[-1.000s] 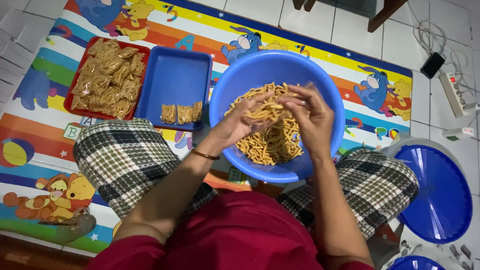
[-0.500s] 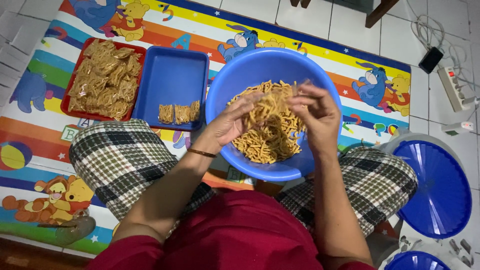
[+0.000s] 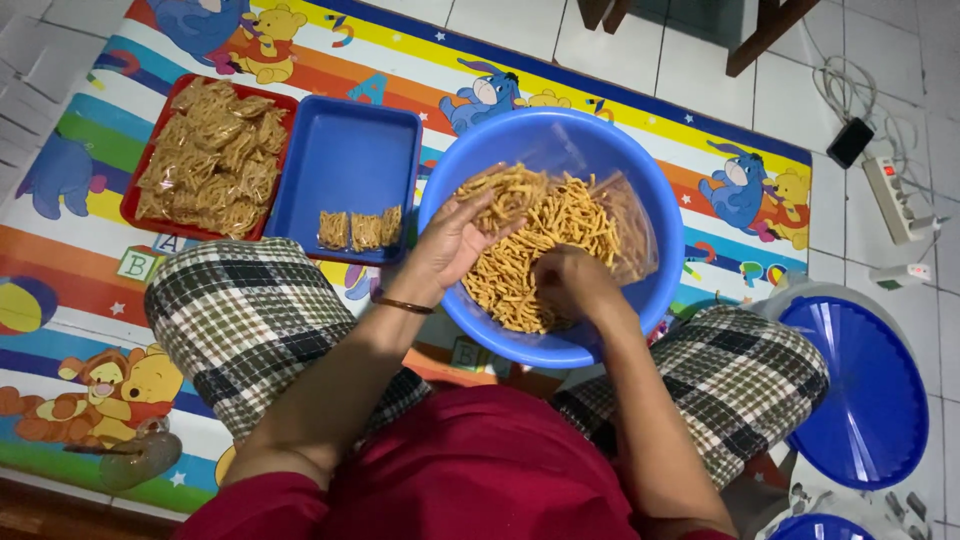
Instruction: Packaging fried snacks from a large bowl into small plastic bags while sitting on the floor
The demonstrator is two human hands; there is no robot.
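Head view: seated cross-legged on a cartoon-printed floor mat (image 3: 620,95), blue basin (image 3: 445,195) between the knees, heaped with fried snack sticks (image 3: 560,215). Left hand (image 3: 450,245) cupped over the heap's near-left side, fingers loosely apart, some sticks resting against the palm. Right hand (image 3: 570,285) dug into the sticks, grip state impossible to tell. Blue tray (image 3: 345,155) with three small filled packets (image 3: 360,230) and red tray (image 3: 135,195) of packets just left. Likely risks: brittle sticks snapped by squeezing, spills over the rim onto the mat.
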